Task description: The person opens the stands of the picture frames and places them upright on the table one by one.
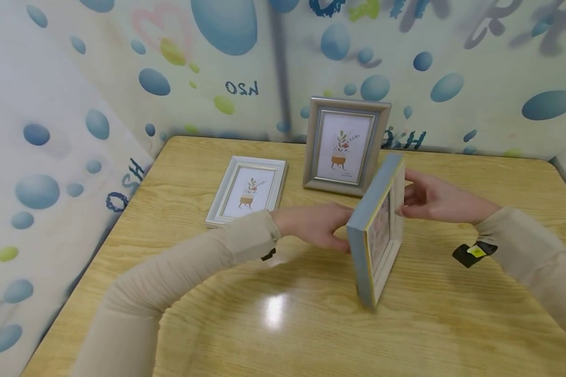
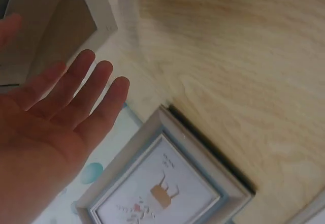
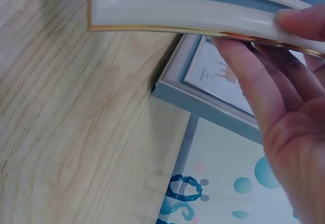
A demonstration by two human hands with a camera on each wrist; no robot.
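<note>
A white picture frame with blue sides and a gold edge line (image 1: 364, 235) stands on its edge, turned sideways, on the wooden table. My right hand (image 1: 441, 199) pinches its rim between thumb and fingers; the right wrist view shows the thumb on the white front border (image 3: 177, 11). From the other side my left hand (image 1: 316, 224) reaches to the frame's back, its fingertips partly hidden behind the blue side. In the left wrist view, this hand (image 2: 56, 127) has its fingers extended beside the brown back panel (image 2: 61, 26).
A taupe picture frame (image 1: 341, 144) with a potted-plant print stands upright near the wall, close behind the held frame. To the left, a smaller white frame (image 1: 247, 196) with a similar print lies face up on the table (image 1: 245, 335). A patterned wall (image 1: 193, 94) borders the table's back.
</note>
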